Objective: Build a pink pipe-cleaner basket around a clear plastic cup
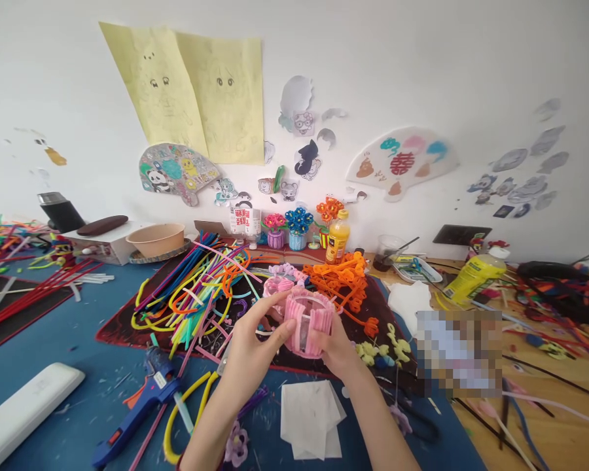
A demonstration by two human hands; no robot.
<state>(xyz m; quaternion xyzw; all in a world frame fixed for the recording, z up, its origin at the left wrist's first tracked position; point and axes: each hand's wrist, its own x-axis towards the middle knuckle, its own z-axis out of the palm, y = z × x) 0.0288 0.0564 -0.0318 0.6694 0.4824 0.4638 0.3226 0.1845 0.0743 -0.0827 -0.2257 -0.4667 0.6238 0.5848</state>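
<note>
In the head view, we hold a pink cup (308, 324) between our two hands, above the dark mat (122, 327) on the table (73, 425). The cup has a clear wall, which is covered in part with upright pink strips; in its near side we see gaps between them. Its open top faces upward. Our left hand (258, 330) is at the left of the cup: the thumb presses the near wall, and the other fingers reach around the rim, so they pinch the wall. Our right hand (336, 343) grips the right side of the cup with the thumb in front; its other fingers are mostly hidden behind, and we cannot tell how they lie.

To the left of the cup there is a pile of coloured stems (211, 281). Just behind the cup and to its right lie orange stems (341, 284). Behind the cup stand blue flowers (297, 220) and a juice bottle (338, 241). Nearer to us than the cup is a folded tissue (307, 418); left of it, a blue glue gun (142, 402).
</note>
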